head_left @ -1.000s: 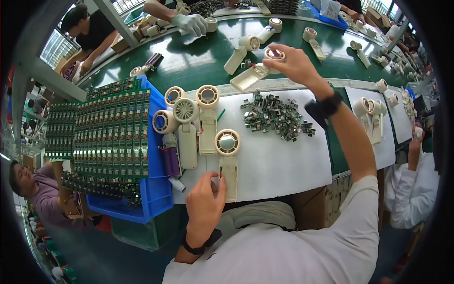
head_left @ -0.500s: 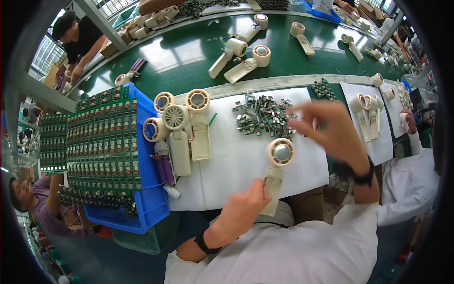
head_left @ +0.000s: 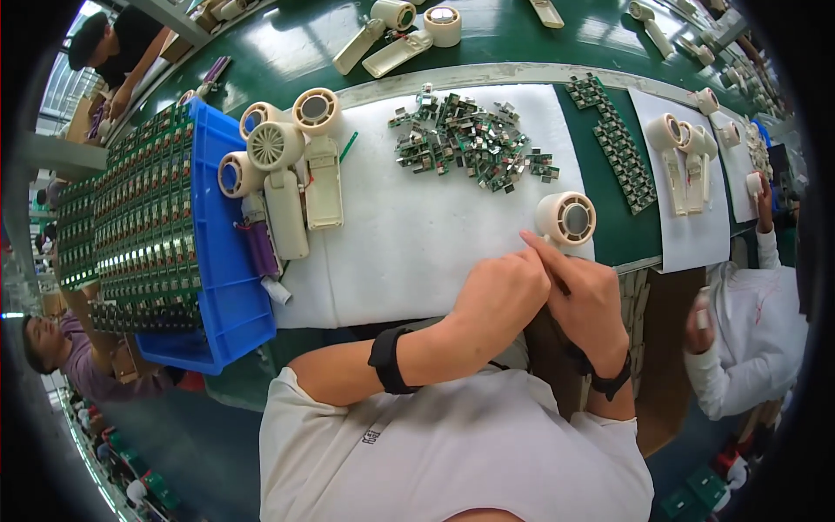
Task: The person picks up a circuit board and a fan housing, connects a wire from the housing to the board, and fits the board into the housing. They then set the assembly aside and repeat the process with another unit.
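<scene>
Just above my hands, a cream handheld fan (head_left: 565,217) shows its round head with a grey centre. My left hand (head_left: 504,291) is closed around its handle, which the hands mostly hide. My right hand (head_left: 587,296) presses in from the right against the left, index finger stretched across the handle and the others curled. Whatever sits in its fingers is hidden. Beyond the hands, a loose pile of small green circuit boards (head_left: 474,139) with metal connectors lies on a white sheet (head_left: 374,270).
Left, a blue crate (head_left: 230,296) carries panels of circuit boards (head_left: 143,226). Beside it stand several fans (head_left: 283,191), one purple-handled. A board strip (head_left: 624,152) lies right of the sheet. Farther off are more fans (head_left: 396,52) on the green bench; co-workers sit at both sides.
My right hand has come from beside the board pile down to the fan and now meets my left hand. The fan has shifted right, its handle now mostly covered. The whole view has shifted.
</scene>
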Demonstrator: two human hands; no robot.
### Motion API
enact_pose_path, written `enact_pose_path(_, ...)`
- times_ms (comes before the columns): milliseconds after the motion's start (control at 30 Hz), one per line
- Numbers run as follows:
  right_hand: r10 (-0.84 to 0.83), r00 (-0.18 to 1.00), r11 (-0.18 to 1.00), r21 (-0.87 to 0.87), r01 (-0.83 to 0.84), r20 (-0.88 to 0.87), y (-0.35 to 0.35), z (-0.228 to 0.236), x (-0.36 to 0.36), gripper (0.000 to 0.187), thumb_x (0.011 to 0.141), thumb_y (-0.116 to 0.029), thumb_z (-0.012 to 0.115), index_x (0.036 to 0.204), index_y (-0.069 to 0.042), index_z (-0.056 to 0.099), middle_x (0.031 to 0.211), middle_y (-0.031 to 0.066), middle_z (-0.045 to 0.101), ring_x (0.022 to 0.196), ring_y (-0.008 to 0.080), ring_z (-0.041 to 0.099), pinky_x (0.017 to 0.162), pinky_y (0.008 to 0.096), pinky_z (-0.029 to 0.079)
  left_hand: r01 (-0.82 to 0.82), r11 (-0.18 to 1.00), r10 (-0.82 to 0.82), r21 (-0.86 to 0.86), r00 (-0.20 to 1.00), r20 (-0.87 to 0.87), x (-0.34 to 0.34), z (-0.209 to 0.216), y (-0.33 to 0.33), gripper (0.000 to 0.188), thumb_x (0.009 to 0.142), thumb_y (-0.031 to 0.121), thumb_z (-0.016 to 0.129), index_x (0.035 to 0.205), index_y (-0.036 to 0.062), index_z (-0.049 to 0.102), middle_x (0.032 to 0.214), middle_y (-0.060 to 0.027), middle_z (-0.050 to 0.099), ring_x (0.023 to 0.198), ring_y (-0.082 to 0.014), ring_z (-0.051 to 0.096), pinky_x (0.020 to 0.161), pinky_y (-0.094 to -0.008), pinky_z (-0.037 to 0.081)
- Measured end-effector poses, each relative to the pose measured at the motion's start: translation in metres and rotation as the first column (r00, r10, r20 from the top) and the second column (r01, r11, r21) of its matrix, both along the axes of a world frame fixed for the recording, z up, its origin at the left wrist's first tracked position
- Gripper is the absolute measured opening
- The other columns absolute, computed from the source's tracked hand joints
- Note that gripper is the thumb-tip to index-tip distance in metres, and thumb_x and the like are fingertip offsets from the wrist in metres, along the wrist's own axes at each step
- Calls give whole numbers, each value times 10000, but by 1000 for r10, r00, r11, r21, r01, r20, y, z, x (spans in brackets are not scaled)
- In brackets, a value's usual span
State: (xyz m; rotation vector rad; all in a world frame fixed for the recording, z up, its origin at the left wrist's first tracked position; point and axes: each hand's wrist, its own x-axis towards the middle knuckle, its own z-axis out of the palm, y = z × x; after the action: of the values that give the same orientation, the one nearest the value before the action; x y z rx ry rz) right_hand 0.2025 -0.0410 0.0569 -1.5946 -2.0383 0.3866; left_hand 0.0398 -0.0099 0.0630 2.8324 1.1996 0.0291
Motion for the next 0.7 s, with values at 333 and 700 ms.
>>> enact_pose_path(333, -6, 949, 997, -80, -20, -315, 14, -2, -10, 139, 869, -78, 733, 1000, -48, 767, 588, 63, 567, 463, 113, 468, 476, 282, 377, 123, 990, -106, -75, 974, 200, -47, 4, 13, 96, 873, 73, 655, 910, 31, 577, 732, -71, 602, 689, -238, 670, 597, -354, 545)
enact_pose_path(700, -147, 920, 983, -153, 97, -364, 7, -5, -13, 106, 866, -89, 742, 953, -40, 777, 576, 14, 537, 489, 62, 438, 480, 249, 342, -269, 962, 254, -32, 853, 456, -80, 0, 69, 200, 987, 124, 642, 1166, 36, 663, 1054, -149, 647, 849, -319, 672, 744, -400, 528)
